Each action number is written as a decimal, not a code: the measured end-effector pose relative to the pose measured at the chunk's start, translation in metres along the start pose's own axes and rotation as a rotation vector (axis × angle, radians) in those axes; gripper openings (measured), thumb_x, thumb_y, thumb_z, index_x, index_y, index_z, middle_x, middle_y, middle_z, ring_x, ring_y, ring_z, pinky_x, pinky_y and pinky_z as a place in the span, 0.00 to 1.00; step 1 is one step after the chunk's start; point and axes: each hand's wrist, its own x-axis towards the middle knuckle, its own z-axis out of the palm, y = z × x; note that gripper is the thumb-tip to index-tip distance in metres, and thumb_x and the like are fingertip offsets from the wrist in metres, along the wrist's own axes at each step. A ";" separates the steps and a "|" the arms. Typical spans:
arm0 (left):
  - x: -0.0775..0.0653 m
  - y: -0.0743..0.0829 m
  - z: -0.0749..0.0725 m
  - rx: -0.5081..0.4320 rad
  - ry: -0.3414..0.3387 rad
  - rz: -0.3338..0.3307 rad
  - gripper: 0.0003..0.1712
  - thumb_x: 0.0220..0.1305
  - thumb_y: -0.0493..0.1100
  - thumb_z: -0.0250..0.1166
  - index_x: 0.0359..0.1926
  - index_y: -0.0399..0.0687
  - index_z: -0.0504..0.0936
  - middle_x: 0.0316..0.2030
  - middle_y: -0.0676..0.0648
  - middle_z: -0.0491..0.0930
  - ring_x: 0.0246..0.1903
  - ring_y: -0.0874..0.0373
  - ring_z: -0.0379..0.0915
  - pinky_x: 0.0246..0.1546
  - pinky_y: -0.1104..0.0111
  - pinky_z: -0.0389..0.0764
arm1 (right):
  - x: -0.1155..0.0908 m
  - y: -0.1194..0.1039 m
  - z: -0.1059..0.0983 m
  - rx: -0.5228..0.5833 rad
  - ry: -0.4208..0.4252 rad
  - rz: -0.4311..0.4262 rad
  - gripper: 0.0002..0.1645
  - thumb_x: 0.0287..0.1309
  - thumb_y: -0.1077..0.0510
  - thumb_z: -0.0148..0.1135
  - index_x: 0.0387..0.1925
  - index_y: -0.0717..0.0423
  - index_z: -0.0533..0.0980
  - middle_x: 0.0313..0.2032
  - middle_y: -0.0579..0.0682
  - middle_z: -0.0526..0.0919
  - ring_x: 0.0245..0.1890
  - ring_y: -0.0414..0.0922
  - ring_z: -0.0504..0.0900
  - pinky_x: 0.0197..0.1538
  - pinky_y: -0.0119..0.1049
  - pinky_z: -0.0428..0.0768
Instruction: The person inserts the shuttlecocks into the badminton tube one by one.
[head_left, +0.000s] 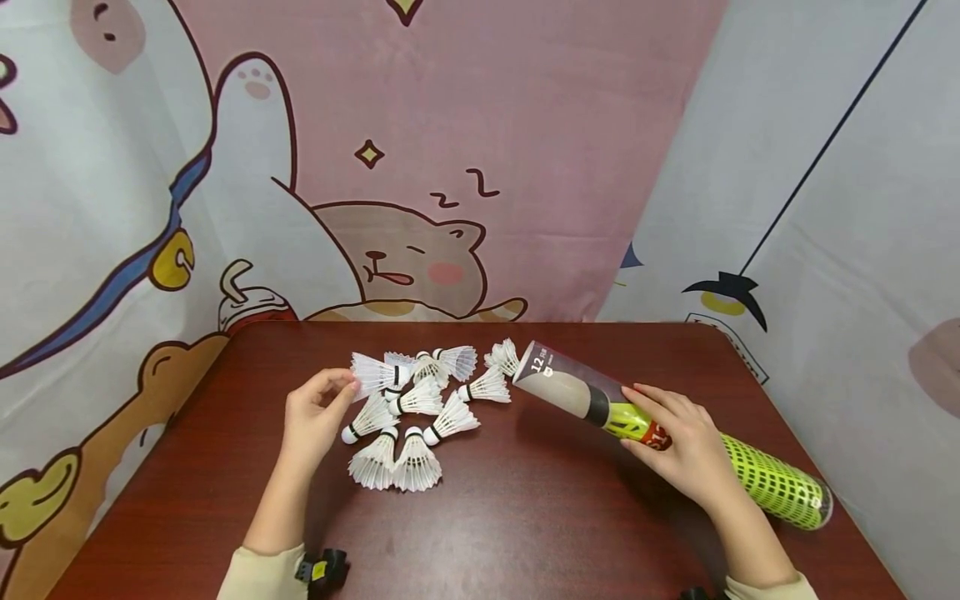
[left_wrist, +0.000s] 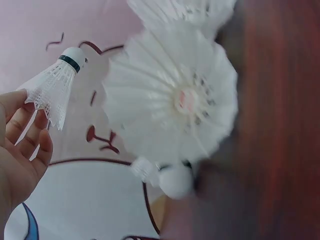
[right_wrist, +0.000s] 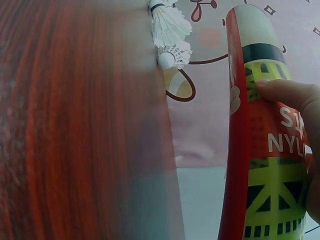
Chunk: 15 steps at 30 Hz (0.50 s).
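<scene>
My left hand [head_left: 315, 421] pinches a white shuttlecock [head_left: 375, 372] by the edge of its skirt, just above the left side of a loose pile. In the left wrist view this shuttlecock [left_wrist: 52, 92] has a netted skirt, a dark green band and its cork pointing up and away. Several white shuttlecocks [head_left: 417, 398] lie in the pile at various angles. On the right, my right hand [head_left: 690, 450] grips a printed shuttlecock tube [head_left: 562, 392] round its middle. The tube slants, its upper end towards the pile. In the right wrist view the thumb [right_wrist: 285, 92] presses on the tube's yellow-green print.
A dark reddish-brown table [head_left: 555, 508] carries everything. Behind it hangs a cartoon-printed cloth [head_left: 555, 167], which also runs along both sides. One shuttlecock [head_left: 504, 357] lies near the tube's upper end.
</scene>
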 end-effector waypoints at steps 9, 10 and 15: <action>0.003 0.027 0.016 -0.057 -0.027 0.141 0.03 0.55 0.23 0.64 0.31 0.24 0.78 0.25 0.37 0.79 0.27 0.67 0.74 0.26 0.79 0.73 | 0.000 -0.001 -0.002 0.021 -0.003 -0.019 0.50 0.31 0.54 0.82 0.63 0.45 0.72 0.57 0.52 0.75 0.53 0.51 0.71 0.47 0.49 0.64; 0.003 0.030 0.018 -0.058 -0.028 0.152 0.02 0.55 0.23 0.64 0.30 0.25 0.78 0.25 0.37 0.79 0.27 0.67 0.74 0.26 0.79 0.73 | -0.001 -0.001 -0.002 0.024 -0.003 -0.021 0.50 0.30 0.54 0.82 0.63 0.45 0.72 0.57 0.52 0.75 0.53 0.50 0.71 0.47 0.49 0.64; 0.004 0.040 0.028 -0.080 -0.027 0.197 0.06 0.50 0.18 0.64 0.29 0.26 0.79 0.23 0.36 0.78 0.27 0.67 0.72 0.26 0.79 0.72 | 0.000 -0.003 -0.004 0.041 -0.008 -0.038 0.50 0.31 0.54 0.81 0.63 0.44 0.72 0.58 0.50 0.74 0.53 0.49 0.71 0.48 0.48 0.64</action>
